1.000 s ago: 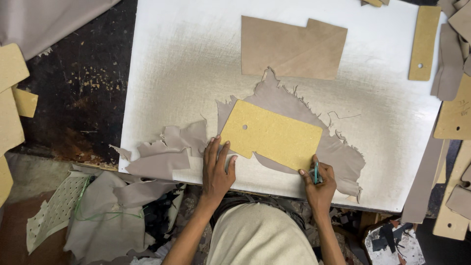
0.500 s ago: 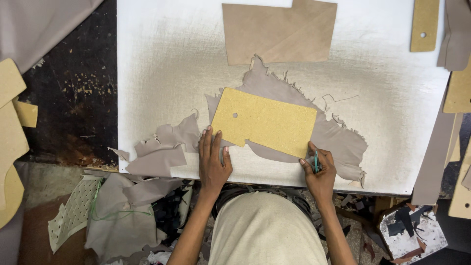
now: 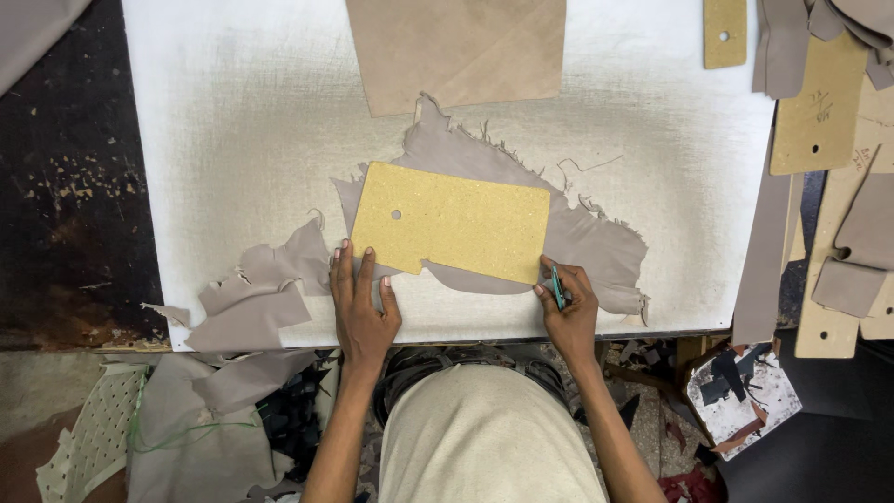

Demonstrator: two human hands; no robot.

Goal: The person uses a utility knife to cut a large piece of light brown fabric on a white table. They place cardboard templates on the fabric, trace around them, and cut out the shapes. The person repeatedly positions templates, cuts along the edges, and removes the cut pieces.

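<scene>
Pressing flat with spread fingers, the left hand (image 3: 361, 303) pins the near left corner of the yellow template (image 3: 452, 222) so it cannot slide on the grey leather piece (image 3: 587, 247) beneath. The right hand (image 3: 568, 312), closed around a green pen (image 3: 557, 287), sets its tip at the template's near right corner. Both lie between the hands on the white bench (image 3: 233, 140).

The yellow template (image 3: 453, 221) hides the middle of the grey leather scrap (image 3: 596, 244) beneath it. At twelve o'clock the tan sheet (image 3: 461, 51) is cut off by the top edge. The pen's (image 3: 557, 287) tip is buried inside the right hand (image 3: 568, 312). At three o'clock, stacked cardboard patterns (image 3: 819, 102) run off the frame.
</scene>
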